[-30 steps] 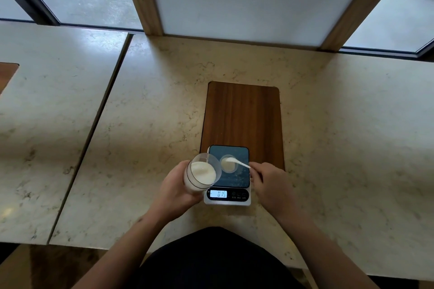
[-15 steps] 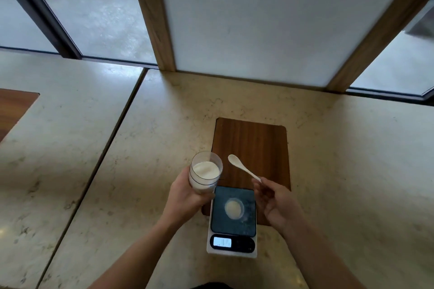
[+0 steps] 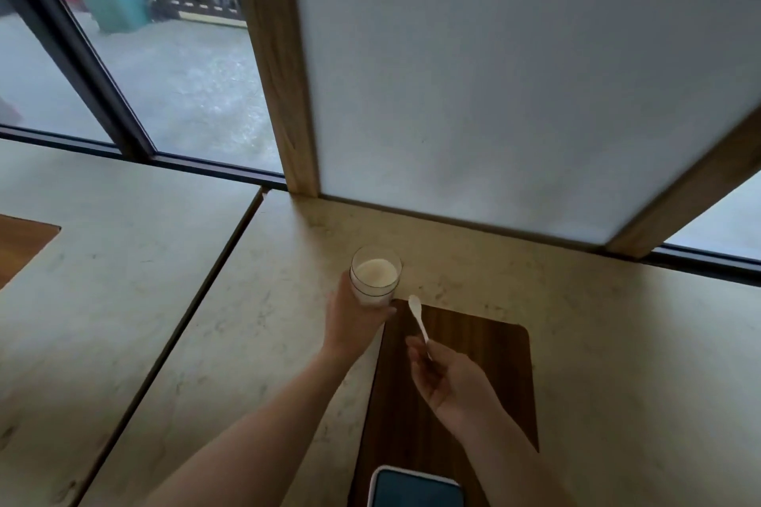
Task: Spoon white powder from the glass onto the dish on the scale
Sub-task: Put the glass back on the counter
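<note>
My left hand (image 3: 352, 321) grips a clear glass (image 3: 374, 275) partly filled with white powder, held upright at the far left corner of the wooden board (image 3: 473, 358). My right hand (image 3: 451, 379) pinches the handle of a small white spoon (image 3: 418, 317), its bowl pointing away just right of the glass and apart from it. The scale (image 3: 416, 488) shows only its dark top edge at the bottom of the view. The dish on it is out of sight.
The pale marble counter (image 3: 617, 342) runs to a frosted panel with wooden posts (image 3: 276, 66) close behind the glass. A seam (image 3: 197, 300) splits the counter on the left. A window (image 3: 185, 74) looks outside.
The view has tilted up, so the scale slid to the bottom edge and the dish left the frame. Both hands moved away from the scale toward the far end of the board, glass and spoon still held.
</note>
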